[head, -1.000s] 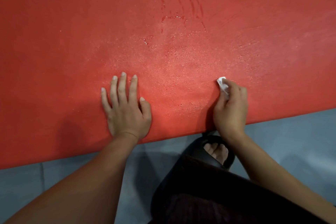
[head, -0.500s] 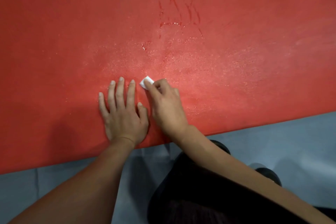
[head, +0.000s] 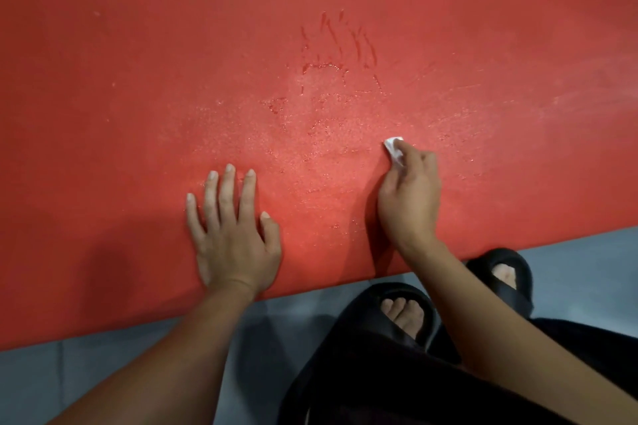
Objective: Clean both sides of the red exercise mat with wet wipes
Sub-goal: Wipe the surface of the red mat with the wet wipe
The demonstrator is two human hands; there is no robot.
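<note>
Our right hand (head: 409,197) pinching a white wet wipe (head: 394,147) against the red exercise mat (head: 138,79), our left hand (head: 233,235) flat and spread on the mat left of the wipe, black slippers (head: 497,283) on the grey floor (head: 103,369) just below the mat's near edge

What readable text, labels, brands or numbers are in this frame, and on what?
None readable.
Red foam exercise mat: no print, only wet streaks and droplets.
Small folded white wet wipe, pinched in the right hand: blank.
Black slide sandals: no logo visible.
Grey tiled floor: no markings.
Left hand lies flat on the mat, covering nothing legible around it.
</note>
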